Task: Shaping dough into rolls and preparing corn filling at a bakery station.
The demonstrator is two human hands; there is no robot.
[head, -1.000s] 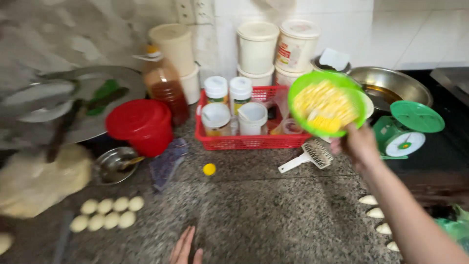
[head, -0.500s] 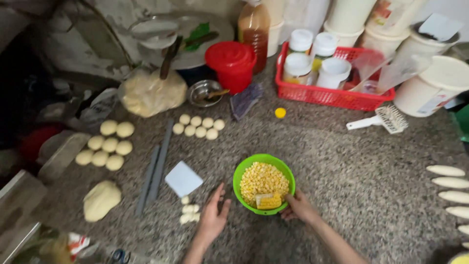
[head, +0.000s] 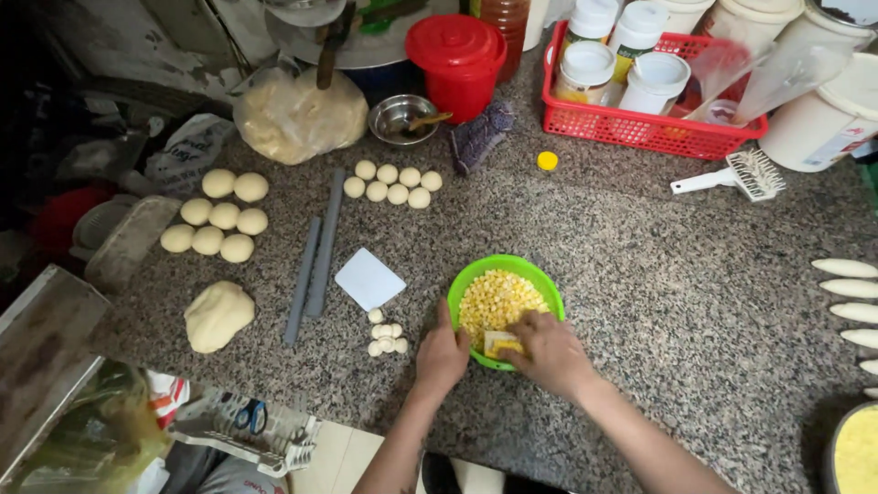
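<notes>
A green bowl [head: 506, 274] filled with yellow corn kernels [head: 498, 300] was seen on the speckled granite counter [head: 640, 274], close to its near edge. The bowl's left rim was gripped by the left hand [head: 442, 352], the thumb laid over the rim and the other fingers curled against the outer wall. The right hand [head: 549, 352] was placed over the near side of the bowl, its fingers closed on a small pale-yellow scoop [head: 503, 343] that was pushed into the kernels.

Just left of the left fingers, a cluster of tiny dough pieces [head: 386, 334] was laid out, and beyond them a white square scraper [head: 369, 278] and two grey bars [head: 313, 252]. Further left, a larger dough lump [head: 218, 314] and a group of bigger dough balls [head: 219, 220] were found. Well beyond the fingertips, a row of small dough balls [head: 393, 183], a red lidded bucket [head: 457, 55] and a red basket [head: 654, 133] of jars were set. To the right of the right fingers, well apart, a white brush [head: 745, 174] and long pale dough rolls [head: 846, 293] were seen.
</notes>
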